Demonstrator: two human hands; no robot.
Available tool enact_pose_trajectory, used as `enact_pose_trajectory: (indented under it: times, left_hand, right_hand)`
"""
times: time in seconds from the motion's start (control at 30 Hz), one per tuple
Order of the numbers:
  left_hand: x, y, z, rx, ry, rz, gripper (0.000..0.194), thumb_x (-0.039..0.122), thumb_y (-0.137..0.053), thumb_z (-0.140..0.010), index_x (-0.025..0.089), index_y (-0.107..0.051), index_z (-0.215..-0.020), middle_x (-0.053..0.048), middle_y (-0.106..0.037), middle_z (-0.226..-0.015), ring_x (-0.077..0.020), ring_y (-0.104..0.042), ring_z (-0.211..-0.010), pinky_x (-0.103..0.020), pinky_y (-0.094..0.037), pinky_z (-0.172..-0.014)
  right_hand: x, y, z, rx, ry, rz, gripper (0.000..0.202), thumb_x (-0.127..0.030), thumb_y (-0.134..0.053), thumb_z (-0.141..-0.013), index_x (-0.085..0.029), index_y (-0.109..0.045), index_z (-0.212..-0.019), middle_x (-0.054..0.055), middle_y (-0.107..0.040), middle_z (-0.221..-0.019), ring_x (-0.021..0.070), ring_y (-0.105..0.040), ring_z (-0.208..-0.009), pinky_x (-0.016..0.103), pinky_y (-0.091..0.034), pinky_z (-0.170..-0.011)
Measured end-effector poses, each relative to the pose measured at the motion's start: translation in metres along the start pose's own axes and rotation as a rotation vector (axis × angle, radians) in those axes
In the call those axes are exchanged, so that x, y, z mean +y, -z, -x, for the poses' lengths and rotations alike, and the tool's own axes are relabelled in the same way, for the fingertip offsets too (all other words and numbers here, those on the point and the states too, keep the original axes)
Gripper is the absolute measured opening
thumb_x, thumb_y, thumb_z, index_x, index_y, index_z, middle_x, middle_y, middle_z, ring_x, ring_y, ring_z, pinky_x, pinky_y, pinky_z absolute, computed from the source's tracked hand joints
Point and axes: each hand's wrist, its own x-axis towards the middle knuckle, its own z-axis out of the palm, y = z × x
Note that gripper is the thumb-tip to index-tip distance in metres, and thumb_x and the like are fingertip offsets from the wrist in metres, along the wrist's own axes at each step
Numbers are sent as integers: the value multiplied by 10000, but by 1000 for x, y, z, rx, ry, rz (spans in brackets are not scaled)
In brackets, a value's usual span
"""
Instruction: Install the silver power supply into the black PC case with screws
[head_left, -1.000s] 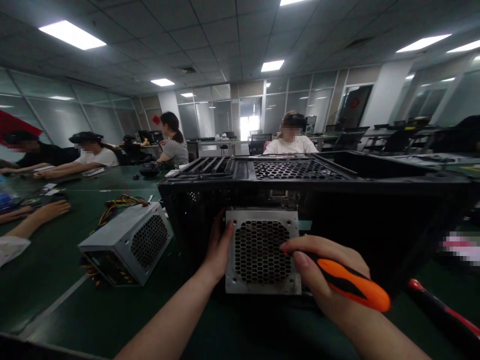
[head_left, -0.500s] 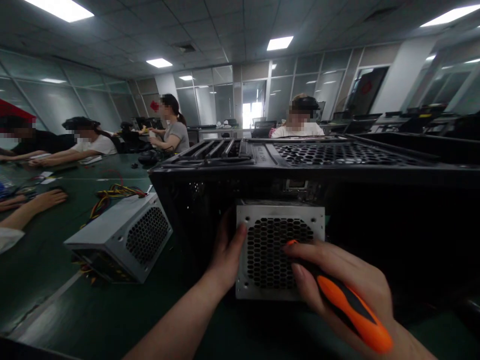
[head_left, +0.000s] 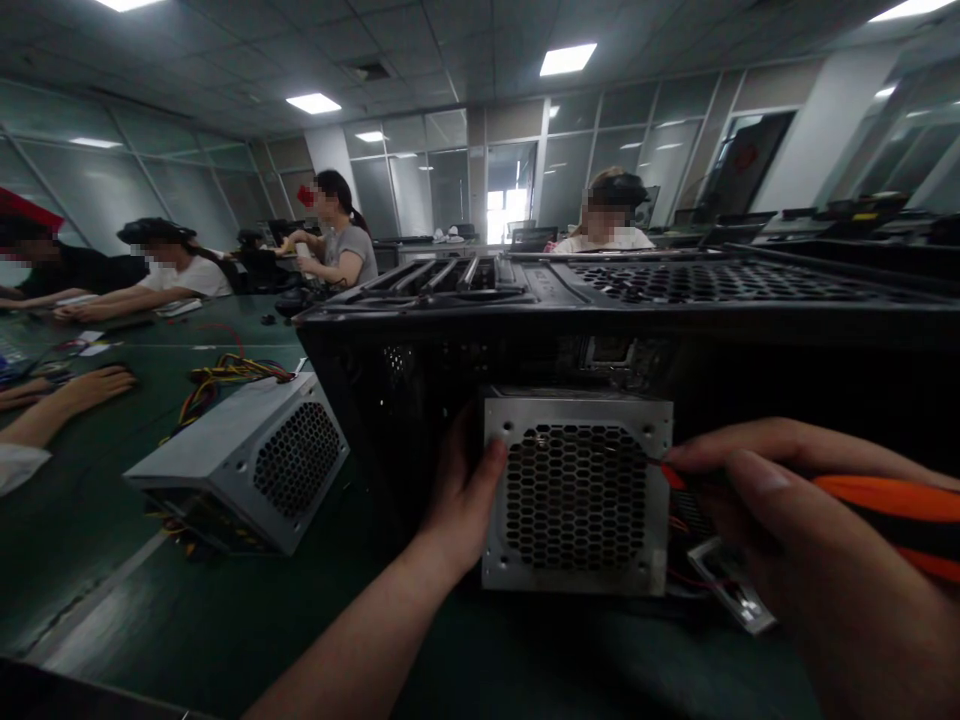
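Observation:
A silver power supply (head_left: 577, 500) with a honeycomb grille sits in the open side of a black computer case (head_left: 450, 305). My left hand (head_left: 461, 510) grips its left side, thumb on the front edge and the other fingers partly hidden behind. In my right hand (head_left: 795, 520) is an orange and black screwdriver (head_left: 877, 495), closed in the fingers. Its thin shaft points left across the grille's upper part; I cannot tell whether the tip touches metal. Below that hand lies a small metal-framed part (head_left: 739, 590), partly covered.
A second silver power supply (head_left: 225, 430) with bundled coloured wires (head_left: 217, 385) stands on the green table (head_left: 157, 620) at left. A co-worker's hand (head_left: 97, 390) rests farther left. Several people sit or stand behind; one person (head_left: 607, 235) is beyond the case.
My right hand with the screwdriver has moved right, off the grille's middle, and the shaft now shows pointing left. My left hand keeps its hold. The view has shifted slightly.

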Motion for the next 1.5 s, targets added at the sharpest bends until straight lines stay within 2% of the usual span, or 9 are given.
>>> enact_pose_trajectory:
  times: [0.1,0.2,0.33,0.5,0.77,1.0,1.1,1.27,1.5]
  left_hand:
    - [0,0,0,-10,-1,4,657,637,-442,-796,232,-410,-1312,-84,-413,-1419,-255,-321,-1342,-438,-199,-1132]
    - [2,0,-1,-11,17,14,692,659,-439,-783,232,-395,-1325,-91,-403,-1425,-260,-311,-1346,-448,-189,-1130]
    - [3,-1,0,-18,-11,20,690,687,-422,-772,227,-431,-1285,-97,-409,-1416,-260,-329,-1332,-447,-200,-1122]
    - [2,0,1,-23,6,21,674,677,-431,-776,242,-418,-1290,-89,-405,-1415,-259,-316,-1338,-446,-192,-1122]
    - [3,1,2,-41,11,32,651,654,-437,-790,281,-400,-1322,-59,-389,-1435,-260,-315,-1338,-449,-207,-1115]
    - [6,0,3,-45,75,24,750,704,-427,-756,261,-360,-1357,-63,-369,-1451,-266,-288,-1351,-452,-186,-1124]
    - [5,1,3,-48,55,28,752,704,-426,-757,255,-362,-1357,-64,-371,-1450,-263,-298,-1346,-450,-192,-1125]
    - [5,1,3,-43,64,20,770,714,-426,-748,244,-366,-1355,-62,-347,-1468,-248,-277,-1359,-426,-167,-1143]
    - [6,-1,3,-24,104,22,805,736,-431,-725,238,-363,-1353,-73,-339,-1471,-258,-266,-1365,-438,-155,-1147]
  right_hand:
    - [-3,-1,-6,-25,58,37,181,-432,-572,-850,-306,-658,-751,-24,-627,-643,116,-543,-445,226,-373,-323]
    - [1,-1,-13,-143,242,127,129,-329,-550,-879,-285,-640,-797,-49,-606,-609,85,-506,-405,189,-357,-302]
    - [15,0,-12,-257,515,219,78,-258,-540,-869,-258,-610,-836,-50,-636,-704,77,-596,-548,140,-481,-476]
    - [28,2,3,-309,729,410,128,-146,-504,-860,-220,-570,-942,-14,-612,-791,52,-604,-665,111,-484,-628]
    - [30,-2,10,-279,679,474,149,-173,-488,-872,-234,-563,-985,0,-596,-848,88,-593,-697,190,-485,-671]
    - [42,-3,18,-371,820,576,283,-272,-312,-954,-183,-544,-1088,47,-578,-795,135,-571,-635,241,-429,-487]
    - [45,-2,22,-374,771,539,268,-281,-321,-955,-201,-535,-1096,46,-579,-801,128,-568,-618,232,-419,-467]
    - [32,-3,15,-332,611,433,136,-216,-477,-880,-252,-556,-985,0,-595,-845,87,-597,-683,162,-470,-592]
    - [30,-6,18,-193,512,460,177,-393,-549,-842,-256,-643,-902,32,-621,-786,175,-636,-701,223,-525,-559]
